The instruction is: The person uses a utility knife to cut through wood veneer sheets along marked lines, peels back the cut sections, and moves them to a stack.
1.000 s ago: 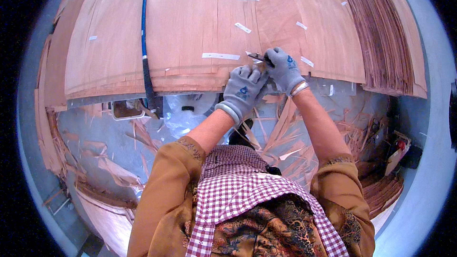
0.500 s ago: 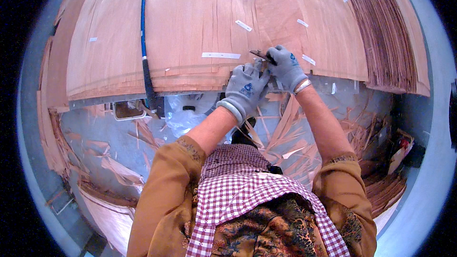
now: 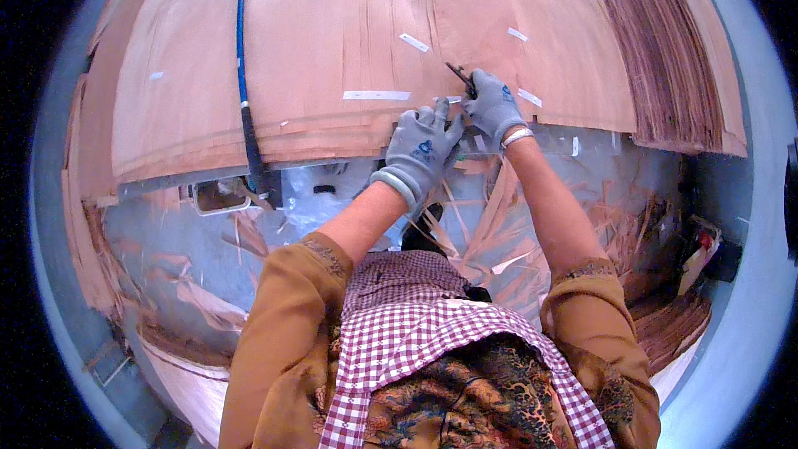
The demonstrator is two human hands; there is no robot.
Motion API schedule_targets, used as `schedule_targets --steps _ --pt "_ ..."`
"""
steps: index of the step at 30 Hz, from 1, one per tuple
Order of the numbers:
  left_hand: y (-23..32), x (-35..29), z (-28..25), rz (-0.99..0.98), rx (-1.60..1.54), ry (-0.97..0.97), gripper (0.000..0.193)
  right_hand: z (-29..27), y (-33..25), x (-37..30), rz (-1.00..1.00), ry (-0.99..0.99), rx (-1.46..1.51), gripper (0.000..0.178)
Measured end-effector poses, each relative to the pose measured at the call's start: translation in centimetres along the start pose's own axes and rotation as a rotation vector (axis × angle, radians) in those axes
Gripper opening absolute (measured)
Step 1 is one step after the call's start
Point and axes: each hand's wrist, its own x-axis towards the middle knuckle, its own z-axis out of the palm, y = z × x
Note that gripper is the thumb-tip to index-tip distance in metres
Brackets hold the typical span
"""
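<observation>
A pinkish wood veneer sheet [image 3: 307, 50] lies on top of a stack, with short white tape strips [image 3: 376, 96] stuck across its splits. My left hand [image 3: 418, 145], in a grey glove, rests at the sheet's near edge. Its fingers are spread, and a small piece of white tape shows beside the fingertips. Just to the right, my gloved right hand [image 3: 495, 106] is closed around a dark, narrow, knife-like tool [image 3: 458, 76]. The tool points away and to the left over the veneer; its handle is mostly hidden in the fist.
A blue rod with a black grip [image 3: 243, 75] crosses the sheet on the left. Dark brown veneers [image 3: 665, 50] are stacked at the right. Below the table edge are a small white-rimmed bin [image 3: 221, 199], clear plastic [image 3: 312, 208] and veneer scraps [image 3: 490, 208] strewn on the floor.
My right hand has turned the tool so its tip points farther away and lifts from beside the left fingertips. My left hand stays by the edge; the view has shifted slightly.
</observation>
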Motion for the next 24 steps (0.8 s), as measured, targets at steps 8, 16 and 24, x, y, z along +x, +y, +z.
schedule_targets --steps 8,16,24 --pt "0.2 -0.2 0.0 0.003 -0.014 -0.007 0.054 0.1 0.1 -0.1 0.037 -0.045 0.087 0.028" --pt "0.0 1.0 -1.3 -0.215 -0.459 -0.029 0.059 0.7 3.5 -0.4 0.091 -0.042 0.459 0.030" --pt "-0.5 1.8 -0.7 -0.041 -0.329 0.021 0.033 -2.1 2.4 -5.4 0.149 -0.104 1.106 0.025"
